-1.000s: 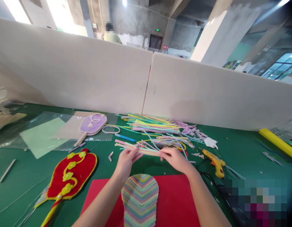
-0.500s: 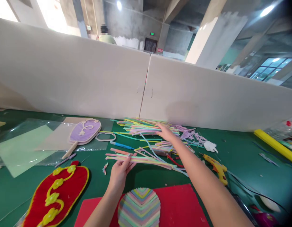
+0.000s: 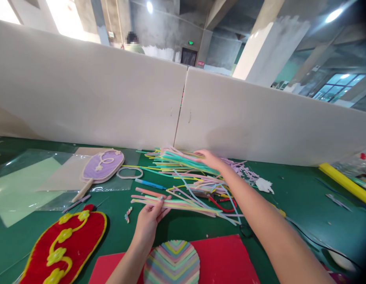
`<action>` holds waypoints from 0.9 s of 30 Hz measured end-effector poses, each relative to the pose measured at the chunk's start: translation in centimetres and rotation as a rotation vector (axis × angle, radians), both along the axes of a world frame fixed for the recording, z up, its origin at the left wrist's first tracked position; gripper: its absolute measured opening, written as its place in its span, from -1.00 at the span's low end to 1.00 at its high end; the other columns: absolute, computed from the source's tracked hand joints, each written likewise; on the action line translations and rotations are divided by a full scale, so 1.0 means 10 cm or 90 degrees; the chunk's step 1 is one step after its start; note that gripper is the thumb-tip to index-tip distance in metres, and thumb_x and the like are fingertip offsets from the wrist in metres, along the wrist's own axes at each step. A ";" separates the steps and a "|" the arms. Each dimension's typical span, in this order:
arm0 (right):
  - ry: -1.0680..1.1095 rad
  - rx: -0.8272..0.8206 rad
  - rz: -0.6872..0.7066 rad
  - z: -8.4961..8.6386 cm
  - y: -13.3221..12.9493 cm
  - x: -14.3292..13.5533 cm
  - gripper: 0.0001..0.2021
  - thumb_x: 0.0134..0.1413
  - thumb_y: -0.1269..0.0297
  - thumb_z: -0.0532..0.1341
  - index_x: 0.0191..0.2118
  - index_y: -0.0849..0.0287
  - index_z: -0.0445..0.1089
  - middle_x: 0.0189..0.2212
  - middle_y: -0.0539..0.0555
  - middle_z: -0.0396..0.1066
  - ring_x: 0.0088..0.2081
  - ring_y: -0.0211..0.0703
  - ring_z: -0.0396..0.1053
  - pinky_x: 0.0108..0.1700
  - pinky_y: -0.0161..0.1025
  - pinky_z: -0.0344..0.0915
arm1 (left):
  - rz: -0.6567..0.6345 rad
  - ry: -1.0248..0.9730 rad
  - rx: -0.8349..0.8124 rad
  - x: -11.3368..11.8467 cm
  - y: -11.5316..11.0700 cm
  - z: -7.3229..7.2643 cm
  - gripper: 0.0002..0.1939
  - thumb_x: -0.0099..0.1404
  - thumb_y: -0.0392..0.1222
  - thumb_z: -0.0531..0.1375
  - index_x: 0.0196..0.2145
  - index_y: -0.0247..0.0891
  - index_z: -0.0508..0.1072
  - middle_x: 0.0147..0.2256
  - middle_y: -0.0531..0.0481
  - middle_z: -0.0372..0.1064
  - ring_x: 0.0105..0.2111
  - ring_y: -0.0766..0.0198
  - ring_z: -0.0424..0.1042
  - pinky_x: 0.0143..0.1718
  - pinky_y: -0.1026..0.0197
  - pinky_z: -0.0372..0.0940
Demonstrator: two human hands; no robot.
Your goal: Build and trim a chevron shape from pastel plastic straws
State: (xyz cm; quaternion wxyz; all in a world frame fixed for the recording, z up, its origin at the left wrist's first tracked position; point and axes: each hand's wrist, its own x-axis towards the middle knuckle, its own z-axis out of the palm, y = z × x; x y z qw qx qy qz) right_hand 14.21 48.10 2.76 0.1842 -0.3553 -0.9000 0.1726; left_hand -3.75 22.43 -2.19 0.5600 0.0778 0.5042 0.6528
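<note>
My left hand (image 3: 153, 213) is closed round a bunch of pastel fuzzy stems (image 3: 188, 206) above the green table. At the back, my right hand (image 3: 208, 159) rests on a large pile of coloured stems (image 3: 171, 161), fingers partly spread over green and pink ones. Between the two hands lie more loose stems and red-handled pliers (image 3: 222, 205). Below my left hand, a round striped chevron piece (image 3: 172, 262) lies on a red board (image 3: 221, 256).
A purple fan (image 3: 102, 165) and a blue pen (image 3: 151, 184) lie left of centre. Front left is a red piece with yellow flowers (image 3: 67, 244). A white partition (image 3: 244, 114) stands behind; a yellow bar (image 3: 345, 183) lies right. A person (image 3: 135, 47) is beyond.
My right hand has shifted slightly over the pile, where green stems now show on top. My right forearm has come over the yellow glue gun. The view has shifted a little.
</note>
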 end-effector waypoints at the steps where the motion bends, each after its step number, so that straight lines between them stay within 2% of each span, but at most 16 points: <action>1: -0.001 0.020 -0.008 -0.04 -0.04 -0.01 -0.75 0.08 0.26 0.21 -0.12 0.18 0.43 -0.15 0.12 0.41 -0.16 -0.14 0.37 -0.08 -0.21 0.24 | -0.002 -0.001 0.003 0.00 0.00 -0.01 -0.90 0.23 -0.36 0.19 -0.37 -0.43 0.51 -0.27 -0.20 0.54 -0.25 0.20 0.54 -0.26 0.31 0.46; 6: -0.044 0.070 0.001 -0.26 -0.18 -0.06 -0.91 0.06 0.38 0.23 -0.33 0.14 0.51 -0.33 0.05 0.42 -0.27 -0.21 0.38 -0.15 -0.29 0.23 | 0.006 -0.009 -0.003 0.00 0.01 -0.07 -0.92 0.21 -0.37 0.21 -0.38 -0.44 0.50 -0.27 -0.21 0.54 -0.30 0.22 0.54 -0.27 0.30 0.47; 13: -0.091 0.144 -0.079 -0.42 -0.24 -0.12 -0.82 0.19 0.34 0.11 -0.24 0.13 0.47 -0.27 0.09 0.42 -0.21 -0.16 0.36 -0.17 -0.27 0.23 | 0.013 -0.015 -0.004 0.01 0.01 -0.06 -0.87 0.24 -0.42 0.15 -0.41 -0.45 0.50 -0.30 -0.20 0.55 -0.35 0.25 0.55 -0.33 0.32 0.47; 17: -0.140 0.180 -0.116 -0.46 -0.26 -0.13 -0.86 0.07 0.31 0.23 -0.22 0.14 0.48 -0.25 0.13 0.38 -0.13 -0.07 0.32 -0.08 -0.21 0.21 | 0.020 -0.023 -0.010 0.01 0.01 -0.08 -0.88 0.23 -0.43 0.17 -0.44 -0.43 0.49 -0.33 -0.18 0.55 -0.33 0.23 0.55 -0.34 0.32 0.47; 20: -0.179 0.189 -0.137 -0.49 -0.23 -0.11 -0.59 -0.11 0.26 0.36 -0.06 0.14 0.42 -0.18 0.17 0.36 -0.07 0.02 0.28 -0.02 -0.13 0.20 | 0.021 -0.022 -0.013 0.00 0.02 -0.10 -0.86 0.22 -0.44 0.18 -0.48 -0.43 0.49 -0.34 -0.17 0.55 -0.31 0.22 0.55 -0.33 0.32 0.47; 23: -0.208 0.191 -0.154 -0.51 -0.19 -0.07 -0.34 -0.21 0.18 0.39 0.09 0.18 0.29 -0.06 0.24 0.29 -0.01 0.10 0.22 0.01 -0.05 0.18 | 0.024 -0.016 -0.013 0.00 0.03 -0.10 -0.86 0.20 -0.43 0.20 -0.51 -0.43 0.47 -0.35 -0.17 0.55 -0.29 0.20 0.55 -0.30 0.30 0.48; 27: -0.224 0.184 -0.156 -0.53 -0.17 -0.03 -0.24 -0.23 0.11 0.37 0.15 0.21 0.20 0.00 0.27 0.24 0.03 0.11 0.19 0.04 -0.03 0.17 | 0.024 -0.012 -0.012 0.01 0.03 -0.08 -0.87 0.20 -0.42 0.21 -0.50 -0.44 0.47 -0.35 -0.18 0.55 -0.29 0.19 0.54 -0.29 0.29 0.48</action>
